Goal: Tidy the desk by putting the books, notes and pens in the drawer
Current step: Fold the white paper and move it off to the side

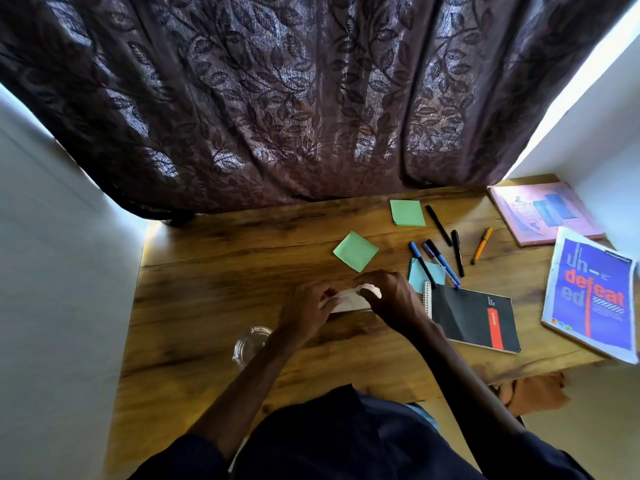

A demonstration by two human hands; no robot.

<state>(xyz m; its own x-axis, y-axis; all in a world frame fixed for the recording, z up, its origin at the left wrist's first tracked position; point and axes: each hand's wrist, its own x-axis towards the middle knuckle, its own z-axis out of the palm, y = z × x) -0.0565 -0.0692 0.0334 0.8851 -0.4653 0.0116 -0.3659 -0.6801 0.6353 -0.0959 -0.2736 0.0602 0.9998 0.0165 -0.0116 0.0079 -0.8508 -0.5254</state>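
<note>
Left hand point(304, 311) and right hand point(391, 299) pinching a pale note point(346, 301) over the desk point(214, 271), blue book point(595, 299) lettered "un-defeat-ed"

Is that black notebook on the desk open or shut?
Shut: the black notebook lies flat, its red-labelled cover facing up, no inner pages showing.

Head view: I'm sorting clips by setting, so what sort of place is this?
Probably a home study corner by a window: a wooden desk strewn with pens, sticky notes and books, with a leaf-patterned curtain behind.
</note>
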